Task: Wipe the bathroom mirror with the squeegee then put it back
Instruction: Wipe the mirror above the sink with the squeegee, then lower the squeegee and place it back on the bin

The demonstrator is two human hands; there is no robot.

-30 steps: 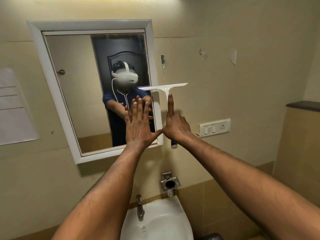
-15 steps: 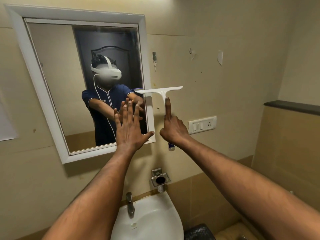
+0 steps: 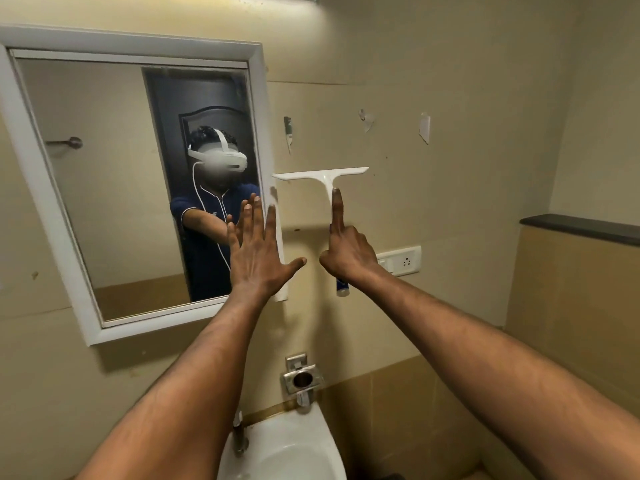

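In the head view, the squeegee [image 3: 320, 174] is held upright in the right hand [image 3: 348, 252], to the right of the mirror [image 3: 131, 46] and in front of the beige wall [image 3: 450, 81]. Its white blade is kept level at the top, just beside the mirror's right frame edge, and its blue handle end is seen below the wrist. The handle is gripped by the curled fingers, while the forefinger is stretched up along the white stem. The left hand [image 3: 259, 251] is spread open, fingers up, thumb out, over the mirror's lower right corner; whether the glass or frame is touched cannot be told. A person in a headset and dark blue shirt is reflected in the glass. A socket [image 3: 405, 261] is mounted on the wall just right of the right hand. Below, a white sink [image 3: 287, 448], a tap [image 3: 239, 434] and a metal holder [image 3: 301, 377] are seen.
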